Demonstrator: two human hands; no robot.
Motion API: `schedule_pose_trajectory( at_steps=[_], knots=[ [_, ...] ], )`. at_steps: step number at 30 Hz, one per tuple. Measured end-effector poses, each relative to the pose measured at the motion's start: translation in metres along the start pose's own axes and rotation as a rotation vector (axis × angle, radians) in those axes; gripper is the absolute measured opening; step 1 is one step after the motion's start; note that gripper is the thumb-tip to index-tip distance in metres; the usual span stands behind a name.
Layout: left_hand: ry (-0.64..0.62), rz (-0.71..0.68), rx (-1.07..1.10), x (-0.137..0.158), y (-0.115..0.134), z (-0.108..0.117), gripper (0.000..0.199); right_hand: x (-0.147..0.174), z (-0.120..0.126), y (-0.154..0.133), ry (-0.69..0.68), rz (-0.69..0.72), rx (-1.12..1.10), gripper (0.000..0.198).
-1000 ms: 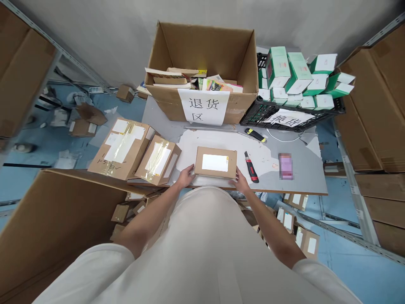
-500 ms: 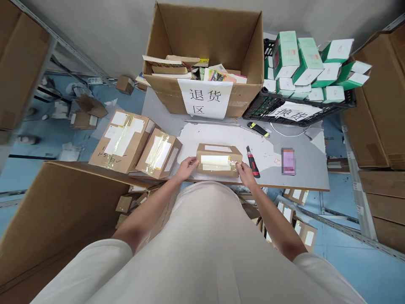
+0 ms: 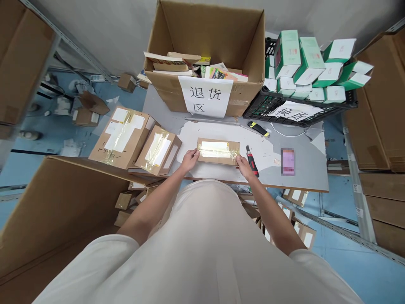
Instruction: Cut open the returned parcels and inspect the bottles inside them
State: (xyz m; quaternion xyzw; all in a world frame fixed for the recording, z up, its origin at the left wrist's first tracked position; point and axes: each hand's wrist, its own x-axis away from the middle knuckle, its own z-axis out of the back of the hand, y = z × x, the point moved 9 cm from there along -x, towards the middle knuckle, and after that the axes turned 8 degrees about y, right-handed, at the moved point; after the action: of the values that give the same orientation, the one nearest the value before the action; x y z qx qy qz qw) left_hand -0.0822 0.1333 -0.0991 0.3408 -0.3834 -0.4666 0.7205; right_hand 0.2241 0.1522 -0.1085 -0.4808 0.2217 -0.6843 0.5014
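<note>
Small carton (image 3: pixel 218 156), one: brown, white label under clear tape on the face toward me; located over the middle of the bench (image 3: pixel 306 182), near its front edge; whether lifted or resting, I cannot tell.
My left hand (image 3: pixel 190 159): gripping the carton's left end.
My right hand (image 3: pixel 244 165): gripping its right end; the two hands apart, carton between.
Utility knife (image 3: pixel 252 160), red and black: just beside my right hand, toward the front edge.
Cutter (image 3: pixel 258 128), yellow and black: farther back, before the crate.
Blurred pink item (image 3: pixel 287 161): near the right front corner.
Taped cartons (image 3: pixel 122 135), two, labelled: side by side at the left front corner.
Open carton (image 3: pixel 164 95), large, holding books: at the back edge, centre.
Black crate (image 3: pixel 257 105), filled with green-and-white boxes (image 3: pixel 308 63): right back corner.
</note>
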Motion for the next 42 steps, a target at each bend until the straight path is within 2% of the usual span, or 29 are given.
schedule_pose_trajectory(
  at_steps=[3, 7, 9, 11, 14, 17, 21, 24, 26, 29, 34, 38, 40, 42],
  knots=[
    [0.027, 0.038, 0.125, 0.003, -0.012, 0.001, 0.042, 0.001, 0.002, 0.014, -0.003, 0.002, -0.082, 0.06],
    [0.005, 0.157, 0.276, 0.009, -0.037, -0.002, 0.042, 0.0, 0.011, 0.026, 0.073, 0.069, -0.127, 0.048],
    [-0.038, 0.188, 0.306, 0.012, -0.045, -0.008, 0.046, -0.001, 0.01, 0.028, 0.081, 0.101, -0.111, 0.052],
    [-0.082, 0.179, 0.309, 0.016, -0.047, -0.016, 0.051, -0.001, 0.0, 0.025, 0.028, 0.117, -0.098, 0.065],
    [-0.096, 0.154, 0.281, 0.021, -0.046, -0.024, 0.047, 0.0, -0.014, 0.018, -0.019, 0.105, -0.155, 0.073],
    [-0.05, 0.127, 0.233, 0.025, -0.04, -0.021, 0.035, 0.002, -0.013, 0.009, 0.016, 0.107, -0.195, 0.065],
    [0.032, 0.081, 0.147, 0.026, -0.026, -0.002, 0.032, 0.007, 0.0, -0.005, 0.047, 0.167, -0.017, 0.047],
    [0.083, 0.02, -0.054, 0.023, -0.012, 0.01, 0.032, 0.004, 0.007, -0.01, 0.079, 0.162, 0.145, 0.043],
    [0.092, 0.0, -0.161, 0.02, -0.007, 0.011, 0.036, -0.001, 0.006, -0.01, 0.077, 0.141, 0.19, 0.041],
    [0.095, 0.015, -0.172, 0.015, -0.008, 0.007, 0.037, -0.009, 0.0, -0.008, 0.074, 0.111, 0.226, 0.041],
    [0.087, 0.05, -0.118, 0.009, -0.022, 0.003, 0.035, -0.012, -0.004, 0.004, 0.066, 0.078, 0.19, 0.047],
    [0.042, 0.085, -0.019, 0.017, -0.043, 0.003, 0.033, 0.001, 0.0, 0.021, 0.031, 0.079, 0.095, 0.049],
    [0.017, 0.1, 0.017, 0.025, -0.053, 0.003, 0.039, 0.01, 0.001, 0.03, 0.008, 0.089, 0.061, 0.051],
    [-0.021, 0.104, 0.037, 0.033, -0.062, 0.0, 0.051, 0.018, -0.002, 0.035, -0.029, 0.106, 0.042, 0.066]
  ],
)
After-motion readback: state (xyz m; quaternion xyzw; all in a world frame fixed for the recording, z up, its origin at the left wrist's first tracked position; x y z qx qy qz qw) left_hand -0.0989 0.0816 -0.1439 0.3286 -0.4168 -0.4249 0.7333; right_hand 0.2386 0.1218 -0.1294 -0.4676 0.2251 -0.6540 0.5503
